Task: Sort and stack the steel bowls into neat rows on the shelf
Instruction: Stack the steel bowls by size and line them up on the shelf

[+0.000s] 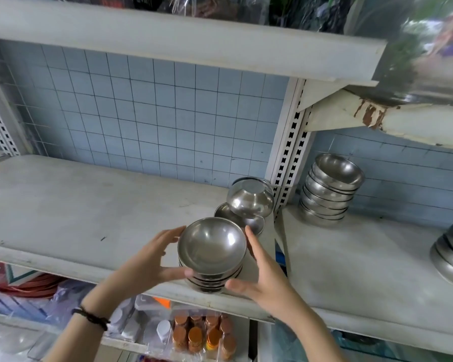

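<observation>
The stack (212, 257) of steel bowls stands on the shelf (89, 205), at its front edge and near its right front corner. The bowls sit one in another, open side up.

The left hand (147, 259) is at the left side of the stack. Its grip is curved round the stack: the thumb touches the lower bowls and the fingers bend toward the top rim. The right hand (264, 270) is at the right side. Its grip is apart, with the fingers rather straight just beside the top bowl and the thumb near the base of the stack; if they touch the steel I cannot tell. A dark band (92, 318) is on the left wrist.

Behind the stack, near the right back corner of the shelf, a tipped bowl (250, 199) lies bottom up and tilted on a low bowl (236, 218). A white post (290, 152) with holes stands at this corner. Past the post, on the next shelf (364, 257), a far stack (330, 189) of bowls stands near the back edge and leans a little. Below the shelf, small bottles (202, 333) with orange caps stand together.
</observation>
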